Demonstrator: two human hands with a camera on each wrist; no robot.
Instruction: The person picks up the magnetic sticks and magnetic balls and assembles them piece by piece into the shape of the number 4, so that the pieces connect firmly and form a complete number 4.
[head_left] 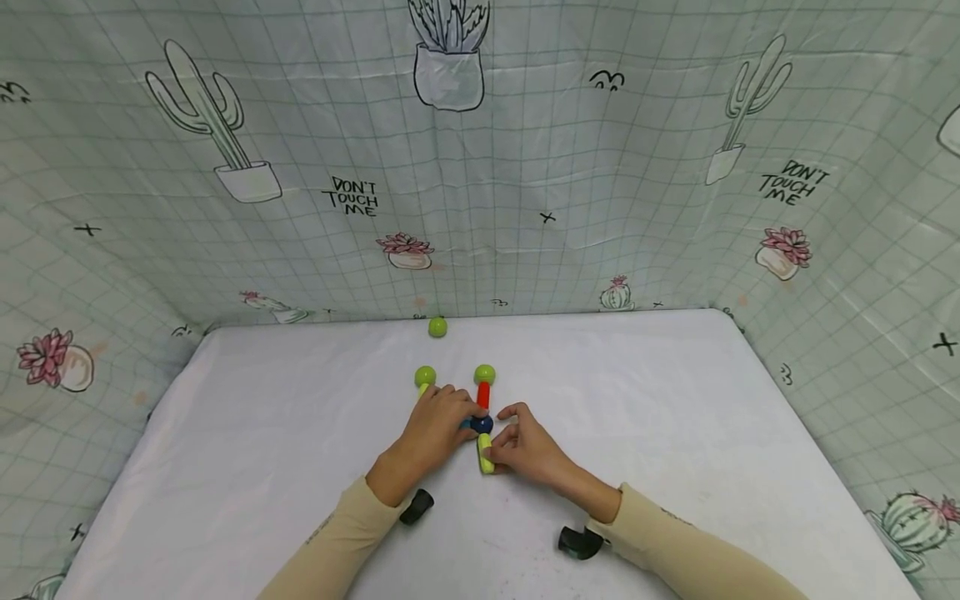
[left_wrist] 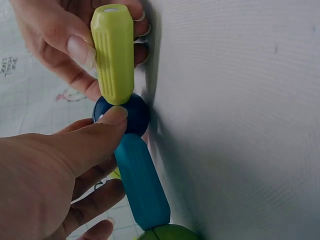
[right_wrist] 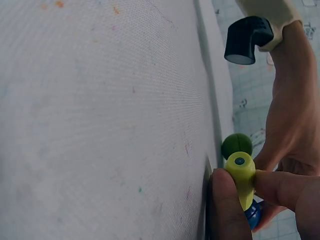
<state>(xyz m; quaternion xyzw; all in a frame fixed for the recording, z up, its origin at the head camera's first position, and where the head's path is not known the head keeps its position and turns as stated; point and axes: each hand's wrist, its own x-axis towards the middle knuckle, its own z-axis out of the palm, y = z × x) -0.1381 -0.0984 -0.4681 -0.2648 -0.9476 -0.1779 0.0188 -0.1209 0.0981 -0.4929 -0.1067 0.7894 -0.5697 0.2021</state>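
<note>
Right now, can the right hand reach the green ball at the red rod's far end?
Probably yes: nothing visible blocks the green ball from the right, though the right hand would likely have to release the yellow-green rod first.

A cactus-printed sheet (head_left: 487, 183) hangs behind the white tabletop (head_left: 675, 417).

Head view — three green balls (head_left: 484, 374), one navy ball (head_left: 483, 425), four coloured rods (head_left: 485, 450), two hands (head_left: 527, 448), two wrist devices (head_left: 580, 544)

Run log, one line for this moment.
left hand: grips dark blue ball; right hand: pinches yellow-green rod; lone green ball: farthest back
</note>
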